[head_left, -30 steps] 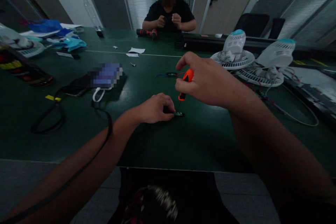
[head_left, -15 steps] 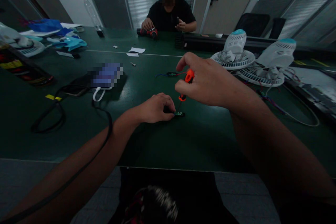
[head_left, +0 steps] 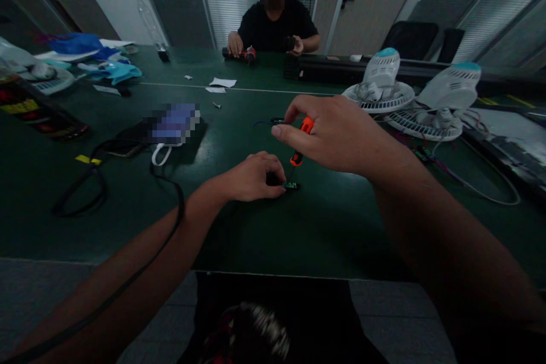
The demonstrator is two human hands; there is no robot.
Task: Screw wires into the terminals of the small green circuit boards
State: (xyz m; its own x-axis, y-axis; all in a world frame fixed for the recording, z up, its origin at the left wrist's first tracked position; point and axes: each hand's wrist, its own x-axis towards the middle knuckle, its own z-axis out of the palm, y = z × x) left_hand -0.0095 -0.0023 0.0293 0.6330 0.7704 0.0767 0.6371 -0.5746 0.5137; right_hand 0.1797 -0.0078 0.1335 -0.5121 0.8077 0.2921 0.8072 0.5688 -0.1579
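Observation:
A small green circuit board point(head_left: 292, 186) lies on the green table. My left hand point(head_left: 255, 177) pinches its left end between thumb and fingers. Above it, my right hand point(head_left: 326, 128) is closed round the handle of an orange and black screwdriver point(head_left: 297, 157), which leans slightly. The screwdriver's thin shaft points down to the board, its tip too small to make out. Just beyond my right hand's fingertips lies a second small board point(head_left: 277, 121) with a blue wire, partly hidden by the hand.
White fan parts point(head_left: 379, 94) stand to the right, near a wired board point(head_left: 422, 153). A phone point(head_left: 173, 123) and a black cable point(head_left: 102, 193) lie left. Paper scraps point(head_left: 223, 82) lie farther back. Across the table, a person in black point(head_left: 277, 28) touches a red power drill point(head_left: 248, 55).
My right hand has shifted slightly down on the screwdriver, its thumb now reaching farther left. My left hand stays at the board. The person opposite has moved both hands a little.

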